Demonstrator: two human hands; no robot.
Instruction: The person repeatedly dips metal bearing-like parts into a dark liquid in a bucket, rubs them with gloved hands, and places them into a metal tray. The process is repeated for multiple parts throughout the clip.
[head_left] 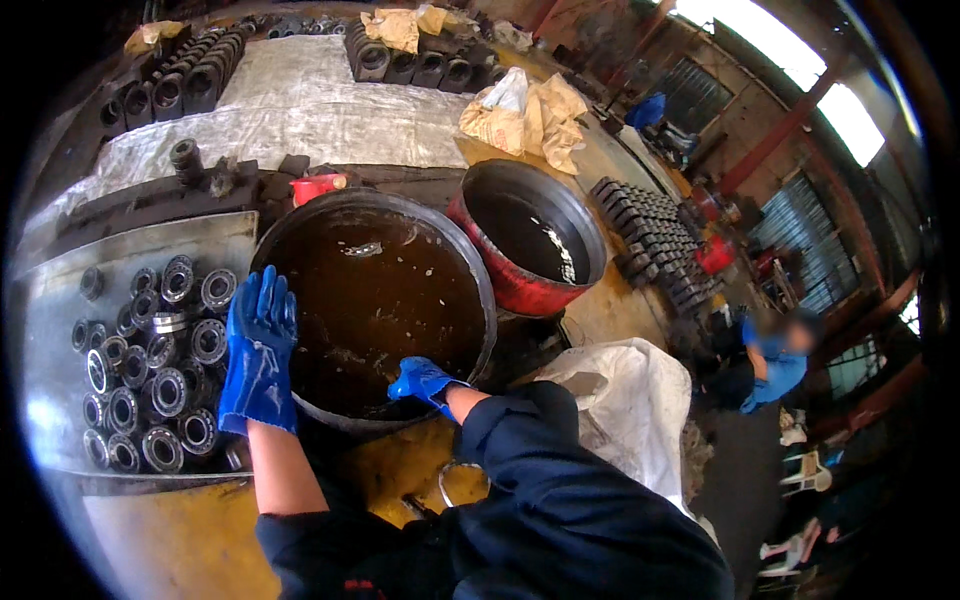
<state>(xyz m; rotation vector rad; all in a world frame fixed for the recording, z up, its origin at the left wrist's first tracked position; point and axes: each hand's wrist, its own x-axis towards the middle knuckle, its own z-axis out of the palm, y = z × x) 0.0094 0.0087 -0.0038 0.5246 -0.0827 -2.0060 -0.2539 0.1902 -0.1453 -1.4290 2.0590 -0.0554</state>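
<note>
The gloves point(258, 345) look glossy; the rings point(170, 323), shiny metal.

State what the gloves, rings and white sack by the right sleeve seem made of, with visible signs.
Blue gloves: probably rubber or PVC, smooth, showing glossy highlights. Rings: likely steel, bright-finished, glinting along their rims. White sack: perhaps plastic fabric, dull, softly creased.

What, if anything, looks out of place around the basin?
One metal ring sits apart from the cluster, toward the upper left of the metal sheet. A second ring, within the cluster, looks odd: its bright edge shows where most show open faces. No clear spill or damage shows.
</note>
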